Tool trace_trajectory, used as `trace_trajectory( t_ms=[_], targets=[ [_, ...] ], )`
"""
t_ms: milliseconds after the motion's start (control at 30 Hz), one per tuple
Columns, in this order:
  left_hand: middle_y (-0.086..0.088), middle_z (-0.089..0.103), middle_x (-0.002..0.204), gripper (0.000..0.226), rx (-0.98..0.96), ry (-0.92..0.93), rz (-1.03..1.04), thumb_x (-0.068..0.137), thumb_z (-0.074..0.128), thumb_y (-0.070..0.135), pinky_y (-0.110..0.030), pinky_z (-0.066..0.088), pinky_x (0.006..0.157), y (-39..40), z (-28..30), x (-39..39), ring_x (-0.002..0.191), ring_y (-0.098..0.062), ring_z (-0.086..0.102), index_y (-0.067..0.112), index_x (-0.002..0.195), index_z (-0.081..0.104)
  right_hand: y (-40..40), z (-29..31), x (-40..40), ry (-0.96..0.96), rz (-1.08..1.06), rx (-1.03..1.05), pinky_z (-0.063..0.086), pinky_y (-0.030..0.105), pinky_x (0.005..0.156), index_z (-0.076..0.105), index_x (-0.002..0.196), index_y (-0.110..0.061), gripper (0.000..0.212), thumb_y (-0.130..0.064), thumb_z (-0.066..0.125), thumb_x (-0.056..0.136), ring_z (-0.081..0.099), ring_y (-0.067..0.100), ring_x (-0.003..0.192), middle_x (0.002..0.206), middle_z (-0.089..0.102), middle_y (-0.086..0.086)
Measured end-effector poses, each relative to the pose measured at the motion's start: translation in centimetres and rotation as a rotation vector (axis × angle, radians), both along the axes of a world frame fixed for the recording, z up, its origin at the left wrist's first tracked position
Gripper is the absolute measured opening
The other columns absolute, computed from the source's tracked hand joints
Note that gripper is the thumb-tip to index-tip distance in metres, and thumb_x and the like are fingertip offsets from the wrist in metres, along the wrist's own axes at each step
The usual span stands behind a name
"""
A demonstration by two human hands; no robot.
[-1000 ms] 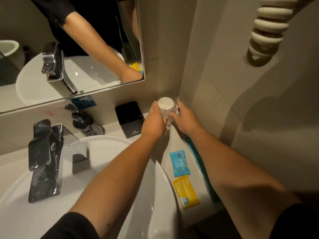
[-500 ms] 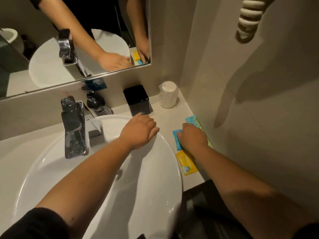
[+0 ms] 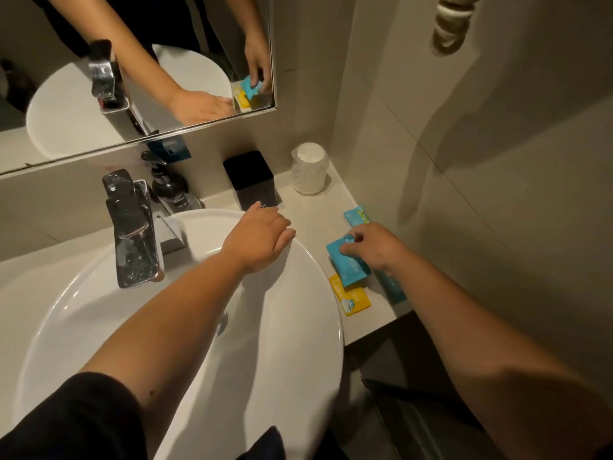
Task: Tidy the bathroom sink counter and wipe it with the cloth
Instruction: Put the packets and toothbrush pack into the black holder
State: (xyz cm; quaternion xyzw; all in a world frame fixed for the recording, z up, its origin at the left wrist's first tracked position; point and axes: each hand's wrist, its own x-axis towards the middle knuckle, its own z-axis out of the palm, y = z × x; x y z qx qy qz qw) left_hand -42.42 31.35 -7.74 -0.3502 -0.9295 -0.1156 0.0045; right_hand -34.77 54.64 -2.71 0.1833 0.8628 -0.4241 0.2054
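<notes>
My right hand (image 3: 374,247) pinches a blue sachet (image 3: 348,265) and holds it tilted just above the beige counter (image 3: 315,217). A yellow sachet (image 3: 351,297) lies flat under it near the counter's front edge. A long teal packet (image 3: 356,215) runs along the right wall, partly hidden by my hand. My left hand (image 3: 262,237) rests palm down on the far right rim of the white basin (image 3: 298,327), holding nothing. A white wrapped cup (image 3: 310,169) stands in the back right corner. No cloth is in view.
A black square box (image 3: 252,180) stands beside the cup. A dark pump bottle (image 3: 169,184) sits behind the chrome tap (image 3: 132,227). The mirror (image 3: 132,78) hangs above. The tiled wall closes the right side; the counter ends just past the yellow sachet.
Both hands left the white cup in the back corner. My left hand settled on the basin rim. My right hand came down on the blue sachet and lifted one end off the counter.
</notes>
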Motion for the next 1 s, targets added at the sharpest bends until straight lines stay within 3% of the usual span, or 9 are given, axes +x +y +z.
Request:
trace_trajectory(
  t_ms=[67,133,233,400,500,567,700,833,1000],
  targets=[
    [-0.004,0.065,0.09,0.045,-0.003,0.014,-0.001,0.098,0.03,0.039,-0.042,0.029,0.1,0.0,0.0,0.0,0.096,-0.025,0.054,0.014,0.09,0.066,-0.2,-0.9,1.8,-0.033,0.067,0.067,0.048,0.031,0.068,0.063,0.08,-0.011,0.009,-0.018,0.067,0.083,0.061,0.022,0.081,0.079,0.062,0.005],
    [-0.003,0.063,0.088,0.044,0.0,0.018,0.002,0.098,0.03,0.039,-0.041,0.029,0.099,0.1,0.1,0.1,0.092,-0.024,0.053,0.014,0.088,0.066,-0.6,-2.1,3.2,-0.049,0.118,0.163,0.039,0.026,0.056,0.053,0.067,-0.017,0.021,-0.018,0.066,0.083,0.055,0.02,0.078,0.071,0.053,-0.002],
    [-0.004,0.063,0.088,0.045,0.003,0.019,-0.001,0.098,0.029,0.039,-0.04,0.027,0.1,0.1,0.0,0.2,0.093,-0.024,0.053,0.014,0.089,0.066,-1.1,-3.5,4.1,-0.032,0.096,0.244,0.039,0.026,0.066,0.06,0.086,-0.017,0.004,-0.019,0.063,0.085,0.056,0.022,0.088,0.09,0.059,0.005],
    [-0.004,0.064,0.092,0.046,0.012,-0.001,0.008,0.099,0.028,0.039,-0.042,0.023,0.106,0.0,0.2,0.2,0.099,-0.025,0.054,0.015,0.092,0.066,-1.3,-3.7,4.0,-0.09,0.08,0.262,0.045,0.034,0.084,0.055,0.112,-0.008,0.031,-0.022,0.065,0.086,0.057,0.03,0.105,0.112,0.059,0.012],
    [-0.004,0.065,0.095,0.044,0.002,-0.011,0.008,0.099,0.029,0.039,-0.042,0.022,0.108,-0.2,0.1,0.1,0.102,-0.025,0.054,0.015,0.094,0.066,-0.8,-3.6,3.7,-0.129,0.012,0.097,0.05,0.036,0.073,0.057,0.078,-0.009,0.012,-0.012,0.067,0.084,0.059,0.026,0.08,0.087,0.057,0.013],
    [-0.002,0.065,0.097,0.044,-0.025,-0.02,-0.012,0.099,0.028,0.041,-0.045,0.027,0.108,-0.3,0.2,-0.1,0.1,-0.023,0.053,0.017,0.097,0.065,0.0,-3.4,3.4,-0.147,-0.089,-0.077,0.05,0.033,0.065,0.05,0.064,-0.013,0.027,-0.006,0.068,0.082,0.057,0.022,0.067,0.075,0.056,0.012],
    [-0.004,0.063,0.098,0.046,-0.067,-0.032,-0.056,0.098,0.024,0.043,-0.041,0.033,0.102,-1.1,0.8,-0.4,0.095,-0.024,0.053,0.016,0.104,0.061,1.0,-0.3,0.7,-0.075,-0.121,-0.259,0.055,0.03,0.065,0.062,0.074,-0.011,0.013,-0.005,0.069,0.083,0.065,0.02,0.068,0.077,0.066,0.01],
    [-0.011,0.061,0.114,0.048,-0.056,-0.017,-0.003,0.096,0.028,0.042,-0.045,0.029,0.108,-2.6,0.8,-0.4,0.118,-0.032,0.05,0.011,0.116,0.058,-1.3,4.0,-4.7,0.159,-0.138,-0.421,0.055,0.025,0.059,0.064,0.083,-0.011,0.011,0.0,0.065,0.085,0.063,0.014,0.064,0.078,0.064,0.007],
    [-0.01,0.061,0.12,0.043,-0.014,0.001,0.001,0.096,0.033,0.039,-0.044,0.022,0.113,-2.5,0.4,0.0,0.127,-0.031,0.045,0.01,0.118,0.056,-7.1,5.7,-12.8,0.364,-0.072,-0.456,0.053,0.027,0.066,0.064,0.084,-0.02,0.016,-0.004,0.066,0.085,0.06,0.014,0.072,0.082,0.061,0.004]
  ],
)
